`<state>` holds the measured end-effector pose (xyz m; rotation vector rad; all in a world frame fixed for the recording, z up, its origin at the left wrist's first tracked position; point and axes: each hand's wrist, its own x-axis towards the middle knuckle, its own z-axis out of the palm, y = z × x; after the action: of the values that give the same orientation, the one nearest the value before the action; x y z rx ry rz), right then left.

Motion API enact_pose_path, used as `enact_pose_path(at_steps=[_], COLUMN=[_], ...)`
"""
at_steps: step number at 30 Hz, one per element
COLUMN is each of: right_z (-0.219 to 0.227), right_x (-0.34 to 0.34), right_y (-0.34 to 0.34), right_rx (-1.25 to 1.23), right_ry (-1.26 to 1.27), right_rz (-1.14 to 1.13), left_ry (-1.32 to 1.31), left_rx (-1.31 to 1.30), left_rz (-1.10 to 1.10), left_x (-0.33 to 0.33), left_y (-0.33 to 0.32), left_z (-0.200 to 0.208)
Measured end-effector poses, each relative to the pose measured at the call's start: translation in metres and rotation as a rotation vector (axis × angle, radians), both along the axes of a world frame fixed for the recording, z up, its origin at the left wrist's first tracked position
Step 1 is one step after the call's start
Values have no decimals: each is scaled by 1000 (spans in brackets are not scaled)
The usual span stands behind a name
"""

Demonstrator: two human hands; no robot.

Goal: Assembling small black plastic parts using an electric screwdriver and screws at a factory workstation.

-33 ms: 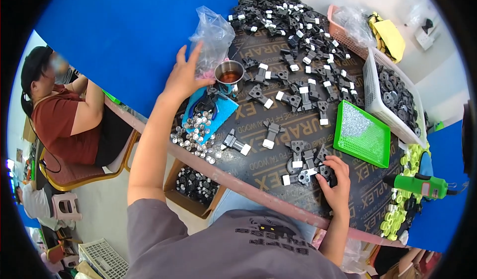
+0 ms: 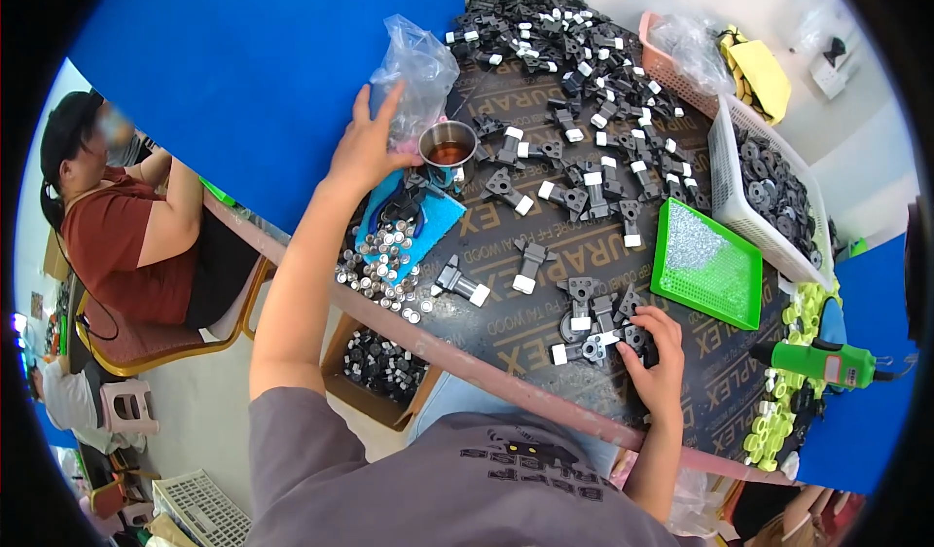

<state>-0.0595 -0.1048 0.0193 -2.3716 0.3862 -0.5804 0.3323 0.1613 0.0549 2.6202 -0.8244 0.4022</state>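
My left hand (image 2: pixel 365 153) is raised with its fingers spread, beside a clear plastic bag (image 2: pixel 420 75) and a small metal cup (image 2: pixel 449 144) of brown liquid. Nothing is in its grip. Below it, pliers with dark blue handles (image 2: pixel 416 218) and several small silver caps (image 2: pixel 389 245) rest on and around a blue cloth (image 2: pixel 443 218). At the near right, my right hand (image 2: pixel 660 360) curls its thumb and fingers around a black plastic part (image 2: pixel 637 339) in a small cluster of black parts with white ends (image 2: pixel 581 299). The fingers partly cover that part.
A large heap of black-and-white parts (image 2: pixel 545 26) covers the table's far end. To the right are a green tray (image 2: pixel 710 299) of tiny silver pieces, a white basket (image 2: pixel 725 163) of black discs, a green electric tool (image 2: pixel 827 364) and yellow-green rings (image 2: pixel 769 430). A seated person (image 2: pixel 122 216) is at left.
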Motion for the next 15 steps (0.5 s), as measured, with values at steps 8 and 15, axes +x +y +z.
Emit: enact_pose_path(at_steps=[8, 15], right_z=[-3, -1], right_x=[-1, 0], right_y=[-1, -4], right_rx=[18, -7], right_ry=[-11, 10], right_rz=[8, -2], left_ry=[279, 44], left_rx=[109, 147], left_rz=[-45, -109], left_x=[67, 93], left_y=[-11, -40], left_z=[3, 3])
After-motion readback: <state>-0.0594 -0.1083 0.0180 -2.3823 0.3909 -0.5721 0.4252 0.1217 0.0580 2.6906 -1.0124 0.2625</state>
